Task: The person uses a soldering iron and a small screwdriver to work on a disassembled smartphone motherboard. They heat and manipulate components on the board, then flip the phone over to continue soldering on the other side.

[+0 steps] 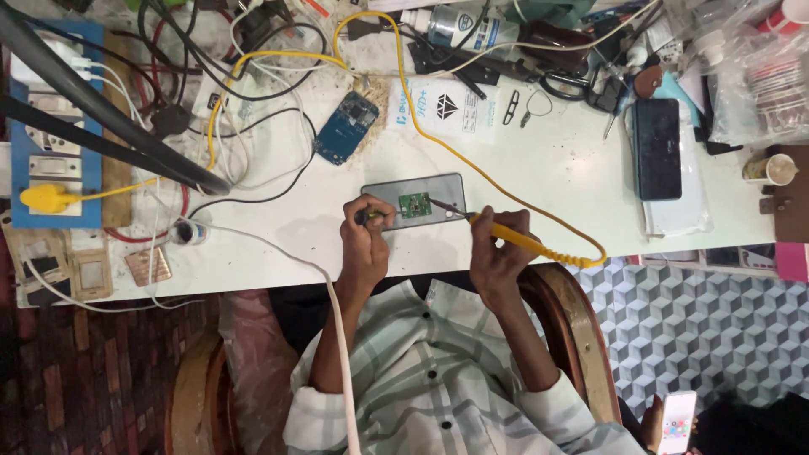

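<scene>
A grey phone back (438, 187) lies on the white bench (548, 181) with a small green circuit board (414, 205) on it. My left hand (365, 244) pinches a thin dark tool (372, 216) whose end rests at the left edge of the green board. In my right hand (495, 253) is a yellow-handled soldering iron (518, 238). Its dark tip (444, 205) touches the right side of the green board. The iron's yellow cord (581, 244) loops back across the bench.
A blue circuit board (345, 126), tangled cables (253, 101) and a blue socket board (55, 126) lie to the left. A black phone (657, 147), a paper cup (779, 168) and a bottle (455, 25) sit right and behind. Another person's hand holds a phone (678, 421) at bottom right.
</scene>
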